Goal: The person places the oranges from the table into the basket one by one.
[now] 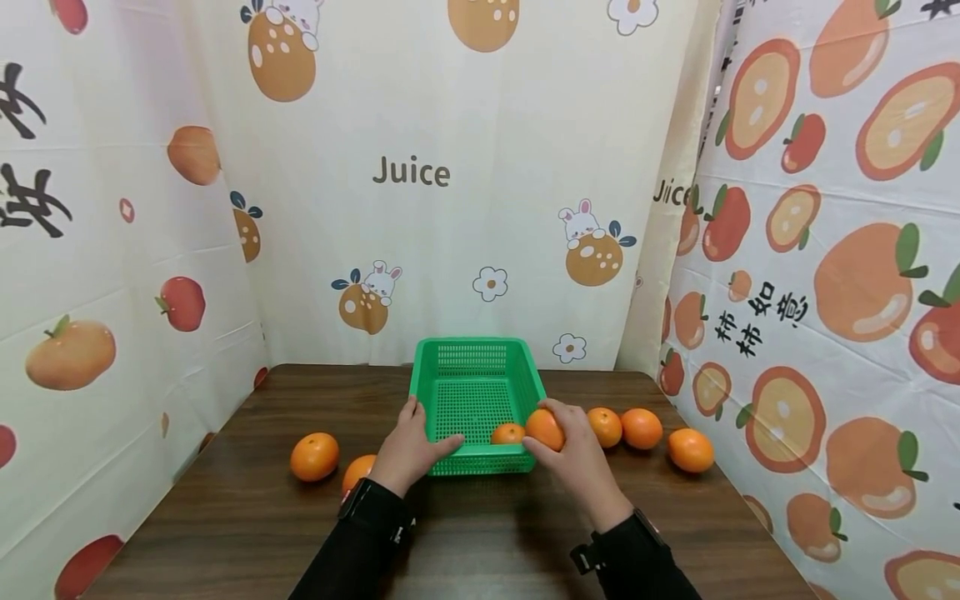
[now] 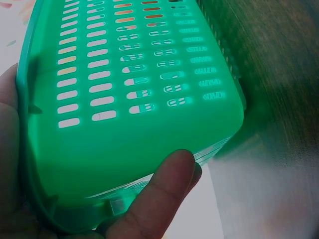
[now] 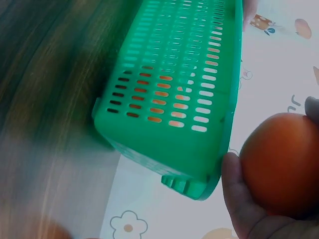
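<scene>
A green plastic basket (image 1: 480,462) with slotted walls stands on the table in the head view. My left hand (image 1: 408,448) grips its front left corner, thumb over the rim; in the left wrist view its fingers (image 2: 172,181) lie against the outer wall. Between thumb and fingers of my right hand (image 1: 581,458) is an orange (image 1: 544,429), held at the basket's front right corner. The right wrist view shows this held orange (image 3: 281,164) beside the rim. Inside the basket, near the front wall, lies another orange (image 1: 507,433), its lower part hidden.
Left of the basket are two oranges, one whole in view (image 1: 315,457) and one partly behind my left hand (image 1: 357,472). Three more oranges (image 1: 641,428) sit to the right on the dark wooden table (image 1: 480,542). Fruit-printed cloths (image 1: 450,233) hang around the table's back and sides.
</scene>
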`<control>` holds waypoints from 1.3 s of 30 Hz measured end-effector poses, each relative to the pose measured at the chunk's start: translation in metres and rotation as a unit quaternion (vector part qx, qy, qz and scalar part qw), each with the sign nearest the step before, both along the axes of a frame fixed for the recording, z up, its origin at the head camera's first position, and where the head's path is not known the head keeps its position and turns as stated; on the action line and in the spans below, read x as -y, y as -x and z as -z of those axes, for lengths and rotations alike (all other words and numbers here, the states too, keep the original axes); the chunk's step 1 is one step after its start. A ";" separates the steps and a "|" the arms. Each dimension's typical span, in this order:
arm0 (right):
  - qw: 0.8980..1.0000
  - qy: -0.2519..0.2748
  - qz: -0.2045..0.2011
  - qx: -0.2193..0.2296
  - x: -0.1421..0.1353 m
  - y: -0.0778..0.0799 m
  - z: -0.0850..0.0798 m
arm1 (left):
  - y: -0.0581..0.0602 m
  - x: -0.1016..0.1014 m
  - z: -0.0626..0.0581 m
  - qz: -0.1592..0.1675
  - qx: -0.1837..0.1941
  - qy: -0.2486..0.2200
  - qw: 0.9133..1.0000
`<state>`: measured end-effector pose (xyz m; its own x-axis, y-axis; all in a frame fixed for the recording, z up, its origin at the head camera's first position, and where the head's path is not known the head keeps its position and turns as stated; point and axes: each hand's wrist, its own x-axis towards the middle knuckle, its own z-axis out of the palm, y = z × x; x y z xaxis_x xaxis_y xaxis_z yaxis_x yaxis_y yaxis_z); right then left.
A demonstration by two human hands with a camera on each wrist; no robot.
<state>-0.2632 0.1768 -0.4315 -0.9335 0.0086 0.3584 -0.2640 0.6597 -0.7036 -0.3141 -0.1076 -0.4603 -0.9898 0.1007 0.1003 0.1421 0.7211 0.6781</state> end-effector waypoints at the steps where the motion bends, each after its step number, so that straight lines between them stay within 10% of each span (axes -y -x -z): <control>1: 1.000 0.004 -0.001 -0.004 0.001 0.001 0.000 | 0.000 0.000 0.000 0.001 -0.001 0.001 1.000; 39: 0.997 -0.020 -0.071 -0.030 0.055 0.043 0.014 | 0.006 -0.004 0.003 -0.003 -0.007 0.011 1.000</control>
